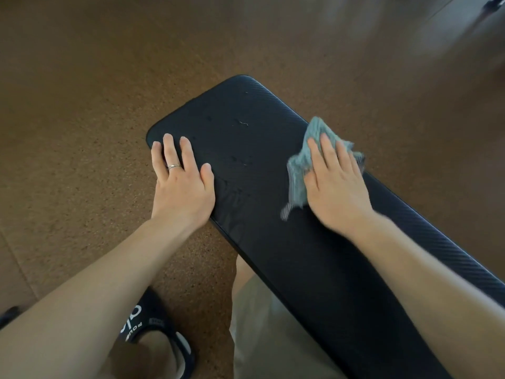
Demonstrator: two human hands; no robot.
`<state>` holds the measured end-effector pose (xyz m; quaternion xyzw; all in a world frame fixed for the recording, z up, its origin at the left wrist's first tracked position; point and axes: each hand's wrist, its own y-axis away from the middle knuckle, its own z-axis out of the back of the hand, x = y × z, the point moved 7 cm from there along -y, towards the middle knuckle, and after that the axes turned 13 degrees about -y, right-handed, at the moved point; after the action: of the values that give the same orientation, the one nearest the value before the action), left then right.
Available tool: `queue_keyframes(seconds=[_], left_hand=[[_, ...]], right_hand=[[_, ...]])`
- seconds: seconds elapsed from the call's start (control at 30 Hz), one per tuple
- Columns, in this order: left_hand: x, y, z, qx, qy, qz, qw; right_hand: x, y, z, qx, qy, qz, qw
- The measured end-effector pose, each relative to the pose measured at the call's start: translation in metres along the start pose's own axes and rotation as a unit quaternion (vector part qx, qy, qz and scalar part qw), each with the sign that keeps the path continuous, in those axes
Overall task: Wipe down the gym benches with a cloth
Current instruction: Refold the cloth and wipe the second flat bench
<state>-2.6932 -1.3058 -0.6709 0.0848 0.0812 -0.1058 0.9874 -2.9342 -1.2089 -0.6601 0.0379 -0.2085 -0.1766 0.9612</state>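
Both hands flat on bench (259, 160): L hand (181, 184) bare, R hand (334, 184) on cloth (299, 170).

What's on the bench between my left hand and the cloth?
Only bare bench, with a few small specks, between left hand and cloth, in the head view.

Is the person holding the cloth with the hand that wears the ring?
No, the ring is on the left hand; the right hand presses the cloth.
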Motion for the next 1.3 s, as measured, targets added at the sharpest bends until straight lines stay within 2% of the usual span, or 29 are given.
queue_keyframes(seconds=[0.13, 0.27, 0.37, 0.43, 0.5, 0.63, 0.7, 0.77, 0.9, 0.97, 1.03, 1.13, 1.2, 1.3], left_hand=[[-0.001, 0.000, 0.000, 0.001, -0.011, -0.007, 1.000], [0.000, 0.000, 0.001, 0.011, -0.002, -0.005, 1.000], [0.000, 0.000, 0.001, 0.016, -0.002, -0.010, 1.000], [0.001, 0.000, 0.002, 0.017, -0.003, -0.009, 1.000], [0.001, 0.000, 0.002, 0.020, -0.012, -0.013, 1.000], [0.002, -0.001, 0.002, 0.032, -0.027, -0.016, 0.999], [0.002, -0.001, 0.003, 0.030, -0.032, -0.018, 0.999], [0.001, 0.000, 0.005, 0.029, -0.033, -0.017, 0.999], [0.000, -0.001, 0.007, 0.035, -0.026, -0.014, 0.999], [0.001, -0.001, 0.008, 0.041, -0.027, -0.018, 0.999], [0.004, -0.004, 0.011, 0.048, -0.024, -0.032, 0.998], [0.016, -0.011, 0.018, 0.060, -0.017, -0.058, 0.996], [0.025, -0.018, 0.027, 0.055, -0.015, -0.082, 0.995], [0.036, -0.031, 0.042, 0.046, 0.003, -0.113, 0.992]], right_hand=[[0.011, 0.021, -0.015, 0.026, 0.021, -0.005, 0.999], [0.035, -0.058, -0.012, 0.014, 0.020, 0.023, 0.999], [0.047, -0.098, -0.013, 0.014, 0.007, -0.001, 1.000], [0.051, -0.082, -0.017, 0.000, 0.012, -0.002, 1.000], [0.061, -0.035, -0.023, -0.008, 0.020, 0.033, 0.999], [0.083, 0.047, -0.042, 0.039, 0.039, 0.108, 0.993], [0.080, 0.030, -0.038, 0.058, 0.047, 0.115, 0.991], [0.079, -0.015, -0.030, 0.039, 0.053, 0.119, 0.991], [0.095, -0.087, -0.028, 0.030, 0.018, 0.050, 0.998], [0.103, -0.063, -0.034, 0.019, 0.023, 0.073, 0.997], [0.107, -0.002, -0.043, 0.030, 0.050, 0.133, 0.989], [0.102, 0.068, -0.054, 0.094, 0.069, 0.174, 0.978], [0.098, 0.055, -0.049, 0.109, 0.074, 0.182, 0.974], [0.111, -0.016, -0.042, 0.061, 0.061, 0.175, 0.981]])
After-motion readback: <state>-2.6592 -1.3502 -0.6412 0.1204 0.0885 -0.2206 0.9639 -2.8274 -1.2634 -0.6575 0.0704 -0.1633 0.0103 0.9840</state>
